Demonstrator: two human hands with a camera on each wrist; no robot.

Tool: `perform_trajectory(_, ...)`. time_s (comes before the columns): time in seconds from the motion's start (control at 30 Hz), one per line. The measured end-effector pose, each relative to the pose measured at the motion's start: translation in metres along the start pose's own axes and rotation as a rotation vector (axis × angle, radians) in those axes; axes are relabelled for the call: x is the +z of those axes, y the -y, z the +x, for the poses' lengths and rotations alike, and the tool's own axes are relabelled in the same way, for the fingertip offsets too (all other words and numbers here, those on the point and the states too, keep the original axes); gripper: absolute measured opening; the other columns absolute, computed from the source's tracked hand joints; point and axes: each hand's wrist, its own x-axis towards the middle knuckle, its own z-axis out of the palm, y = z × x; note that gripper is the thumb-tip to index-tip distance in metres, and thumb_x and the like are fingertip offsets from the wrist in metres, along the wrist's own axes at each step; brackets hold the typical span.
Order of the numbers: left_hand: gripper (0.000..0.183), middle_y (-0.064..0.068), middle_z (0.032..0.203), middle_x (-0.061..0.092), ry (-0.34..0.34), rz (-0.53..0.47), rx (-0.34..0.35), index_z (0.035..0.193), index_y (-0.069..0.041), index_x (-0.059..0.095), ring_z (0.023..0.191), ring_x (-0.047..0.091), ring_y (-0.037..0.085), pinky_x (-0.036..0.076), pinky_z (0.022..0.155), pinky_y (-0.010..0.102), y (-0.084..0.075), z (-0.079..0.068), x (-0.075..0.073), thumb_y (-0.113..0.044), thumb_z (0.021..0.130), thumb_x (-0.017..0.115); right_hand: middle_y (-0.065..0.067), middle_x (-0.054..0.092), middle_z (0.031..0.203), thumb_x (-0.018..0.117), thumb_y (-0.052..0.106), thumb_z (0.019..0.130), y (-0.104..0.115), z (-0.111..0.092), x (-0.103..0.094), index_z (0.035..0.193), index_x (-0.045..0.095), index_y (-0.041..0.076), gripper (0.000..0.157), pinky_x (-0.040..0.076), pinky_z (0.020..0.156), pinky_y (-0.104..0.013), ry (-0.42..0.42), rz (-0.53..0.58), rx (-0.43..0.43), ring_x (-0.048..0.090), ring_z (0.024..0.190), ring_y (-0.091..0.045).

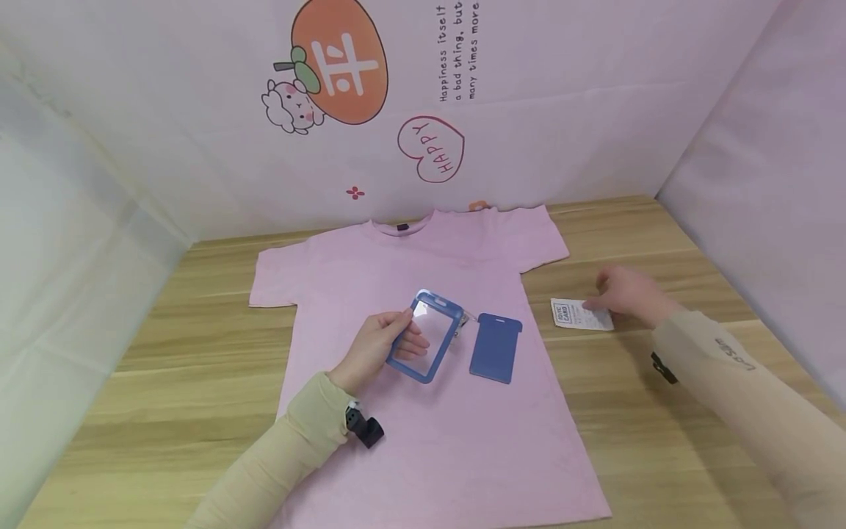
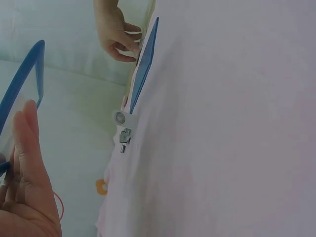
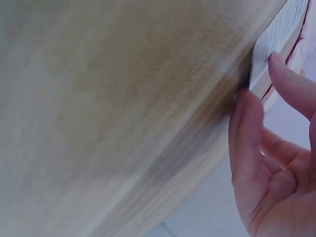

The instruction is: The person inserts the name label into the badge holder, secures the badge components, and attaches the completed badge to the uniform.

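Note:
My left hand grips a clear badge holder with a blue border by its left edge, thumb in front and fingers seen through the window. It is raised above a pink T-shirt spread flat. On the shirt, right of the holder, lies a flat blue badge cover, with a metal clip at its end in the left wrist view. Farther right, my right hand pinches the edge of a white ID card lying on the table, thumb over it and a fingertip at its edge.
The wood-grain table shows on both sides of the shirt. White cloth walls stand at the left and right, and a printed cloth backdrop rises behind the table. A small black device is strapped at my left wrist.

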Motion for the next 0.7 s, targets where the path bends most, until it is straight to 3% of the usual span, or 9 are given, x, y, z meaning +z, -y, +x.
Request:
perform_trajectory(0.17,0.037,-0.001,0.069,0.070,0.000,0.009,-0.002,0.091,0.010,0.057,0.064,0.069,0.011,0.059,0.065,0.029,-0.001,0.000,0.000,-0.022,0.102,0.042,-0.014,0.061,0.068,0.070,0.023,0.081,0.002,-0.006,0.001,0.102,0.052,-0.019,0.050,0.045,0.051,-0.027,0.010,0.033,0.000,0.056,0.052,-0.016)
perform_trajectory(0.27,0.035,-0.001,0.069,0.069,-0.003,0.009,-0.006,0.090,0.009,0.057,0.064,0.068,0.011,0.059,0.064,0.028,-0.001,0.000,0.000,-0.020,0.102,0.042,-0.009,0.059,0.062,0.067,0.023,0.083,0.002,-0.007,0.001,0.099,0.053,-0.017,0.046,0.043,0.049,-0.026,0.028,0.039,0.020,0.055,0.050,-0.015)
perform_trajectory(0.43,0.036,-0.001,0.069,0.070,-0.002,0.008,-0.003,0.089,0.007,0.058,0.064,0.068,0.011,0.059,0.064,0.028,-0.002,0.000,0.000,-0.023,0.102,0.042,-0.021,0.065,0.083,0.068,0.033,0.084,-0.001,-0.005,-0.002,0.106,0.055,-0.014,0.053,0.049,0.061,-0.037,0.003,0.000,-0.002,0.060,0.070,-0.026)
perform_trajectory(0.6,0.039,-0.001,0.070,0.070,0.002,0.006,-0.005,0.093,0.011,0.057,0.064,0.068,0.011,0.059,0.065,0.029,-0.002,0.000,-0.001,-0.024,0.102,0.042,-0.026,0.062,0.109,0.076,0.029,0.079,-0.001,0.002,-0.006,0.119,0.055,-0.007,0.057,0.048,0.083,-0.053,-0.048,0.026,-0.161,0.058,0.099,-0.037)
perform_trajectory(0.7,0.039,-0.001,0.070,0.070,-0.001,0.013,-0.007,0.093,0.012,0.057,0.065,0.068,0.011,0.059,0.065,0.028,-0.002,0.001,-0.001,-0.024,0.102,0.043,-0.022,0.061,0.115,0.081,0.020,0.073,0.002,0.005,-0.005,0.120,0.057,-0.004,0.058,0.045,0.090,-0.055,-0.029,0.024,-0.274,0.055,0.106,-0.037)
